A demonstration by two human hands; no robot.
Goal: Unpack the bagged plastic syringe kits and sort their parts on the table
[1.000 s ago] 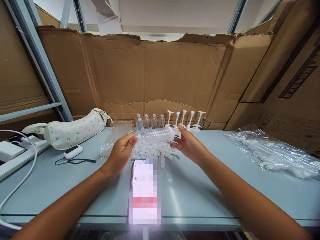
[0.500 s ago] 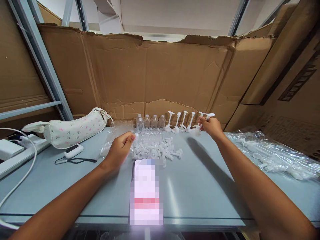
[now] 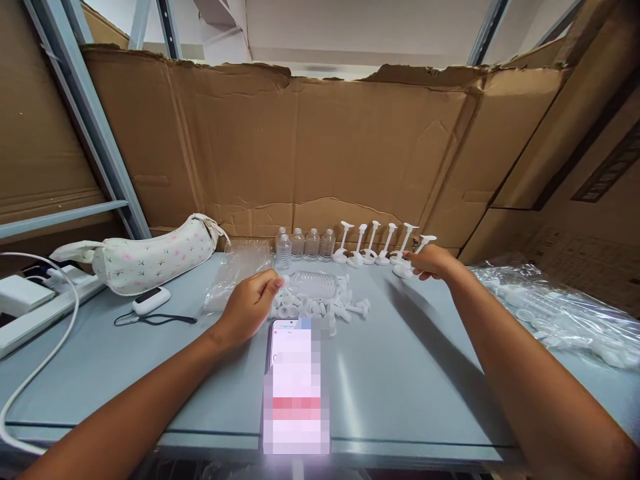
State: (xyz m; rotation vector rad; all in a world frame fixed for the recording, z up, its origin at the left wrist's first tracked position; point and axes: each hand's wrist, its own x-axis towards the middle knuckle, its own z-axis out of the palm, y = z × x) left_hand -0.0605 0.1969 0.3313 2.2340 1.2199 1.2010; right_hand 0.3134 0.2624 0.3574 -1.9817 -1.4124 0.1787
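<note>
My left hand [image 3: 254, 300] is closed at the near end of a clear ribbed plastic bottle [image 3: 314, 285], which lies on its side above a pile of small white plastic pieces [image 3: 303, 308]. My fingers hide the bottle's neck. At the right end of a row of white plastic pump tops [image 3: 383, 257], my right hand [image 3: 431, 262] has its fingers around the stem of the last pump top [image 3: 401, 271]. That one leans a little right, its round base at the table, and my fingers cover part of its stem.
Several clear bottles [image 3: 312, 245] stand by the cardboard wall [image 3: 320, 147]. A phone [image 3: 295, 387] is in front. To the left are a clear bag [image 3: 240, 273], a floral pouch [image 3: 155, 260], a small white device [image 3: 151, 301] and a power strip [image 3: 45, 307]. Wrapped white parts [image 3: 560, 313] lie right.
My right hand has moved slightly right and down with the last pump top, whose base now rests at the row's end. The bottle in my left hand has shifted slightly right and down.
</note>
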